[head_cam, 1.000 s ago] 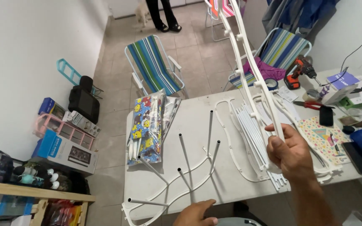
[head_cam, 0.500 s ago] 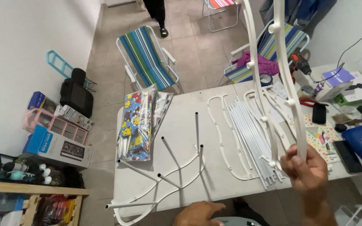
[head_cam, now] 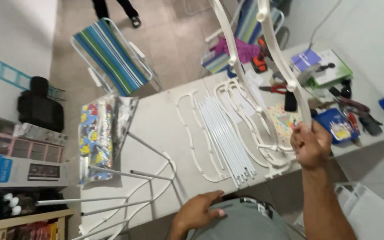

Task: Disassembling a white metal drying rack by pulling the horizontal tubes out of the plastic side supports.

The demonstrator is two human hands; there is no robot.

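A white plastic frame piece (head_cam: 263, 58), long, curved and studded with round pegs, is gripped at its lower end by the right hand (head_cam: 311, 146), fingers closed tight around it, and is held upright above the tabletop (head_cam: 156, 124). The left hand (head_cam: 196, 214) is laid flat, fingers loosely together, at the near edge of the tabletop and holds nothing.

Just left of the raised piece, a bundle of thin white rods (head_cam: 224, 138) is seen lying on the tabletop, flanked by more curved white frame pieces (head_cam: 191, 133), all loose. Further left, a partly joined white frame (head_cam: 130, 191) with rods standing out of it is tipped over the tabletop's near left corner, beside a bright printed fabric in a clear bag (head_cam: 95, 138). Right of the raised piece, pliers (head_cam: 273, 89), a drill (head_cam: 258, 62) and small boxes are scattered.

Assembly is judged to be at an early stage: one section is put together, while most rods and frame pieces remain unjoined and the fabric is still bagged. A striped folding chair (head_cam: 112, 58) stands on the floor beyond the tabletop.
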